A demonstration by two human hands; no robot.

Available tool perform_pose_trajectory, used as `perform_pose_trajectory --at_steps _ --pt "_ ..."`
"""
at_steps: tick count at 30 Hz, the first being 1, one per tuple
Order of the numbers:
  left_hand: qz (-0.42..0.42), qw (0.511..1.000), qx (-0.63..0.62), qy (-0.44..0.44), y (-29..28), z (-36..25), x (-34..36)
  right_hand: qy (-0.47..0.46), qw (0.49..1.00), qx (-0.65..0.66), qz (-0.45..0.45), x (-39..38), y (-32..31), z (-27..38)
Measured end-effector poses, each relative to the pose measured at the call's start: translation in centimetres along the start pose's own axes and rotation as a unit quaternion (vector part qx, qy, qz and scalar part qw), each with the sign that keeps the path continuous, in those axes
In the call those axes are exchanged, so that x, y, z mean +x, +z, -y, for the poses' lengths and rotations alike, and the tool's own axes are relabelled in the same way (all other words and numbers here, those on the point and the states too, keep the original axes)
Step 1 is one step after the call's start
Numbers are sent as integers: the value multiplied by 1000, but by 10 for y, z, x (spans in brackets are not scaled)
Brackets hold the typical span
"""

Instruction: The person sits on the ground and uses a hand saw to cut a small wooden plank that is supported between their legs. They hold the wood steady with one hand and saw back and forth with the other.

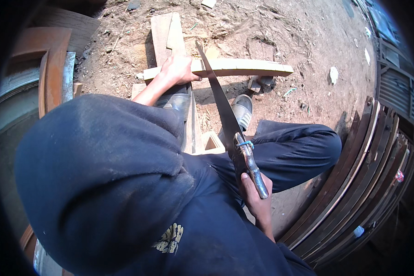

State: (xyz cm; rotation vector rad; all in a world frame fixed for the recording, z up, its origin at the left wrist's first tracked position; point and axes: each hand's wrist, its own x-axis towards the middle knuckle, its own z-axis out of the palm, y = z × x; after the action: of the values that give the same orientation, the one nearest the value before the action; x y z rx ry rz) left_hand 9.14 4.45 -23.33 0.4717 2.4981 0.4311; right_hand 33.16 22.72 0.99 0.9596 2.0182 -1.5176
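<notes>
My right hand (258,200) grips the handle of a handsaw (223,103). Its long dark blade tapers away from me, and blue cord is tied round the worn handle. The blade crosses a pale, slightly curved piece of wood (248,67) lying crosswise; whether it touches the wood I cannot tell. Near the wood's left end my left hand (177,70) clasps it, thumb on the near side, other fingers partly hidden. Beneath the wood runs a lengthwise plank (161,34). My left foot, in a grey striped sandal (177,103), rests against these boards.
Another sandal (242,110) is on my right foot, beside a small wood block (261,83). Brown wooden frames (55,60) lean at the left. Several long dark boards (349,170) are stacked at the right. Dirt ground (308,55) with scraps spreads ahead.
</notes>
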Motion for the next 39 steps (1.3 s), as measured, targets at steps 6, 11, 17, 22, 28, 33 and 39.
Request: perform_pose_trajectory --at_steps 6,11,17,22,28,33,39 --pt "21 1000 6 -5 -7 1 0 -5 1000 -3 -4 15 2 -8" --pt "-20 999 29 5 0 1 0 34 999 26 -11 -5 2 5" --pt "65 998 5 -24 -13 -7 -1 -5 1000 24 1 16 7 -2" --pt "3 999 34 -16 -10 -7 -4 4 1000 18 2 5 5 1" --pt "-1 999 40 -4 -11 -7 -4 -9 999 47 -1 23 11 -3" --pt "-6 999 48 -6 -11 -9 -7 4 999 47 -5 6 7 -6" --pt "-3 999 48 4 -11 -13 0 -97 995 22 -16 41 32 -18"
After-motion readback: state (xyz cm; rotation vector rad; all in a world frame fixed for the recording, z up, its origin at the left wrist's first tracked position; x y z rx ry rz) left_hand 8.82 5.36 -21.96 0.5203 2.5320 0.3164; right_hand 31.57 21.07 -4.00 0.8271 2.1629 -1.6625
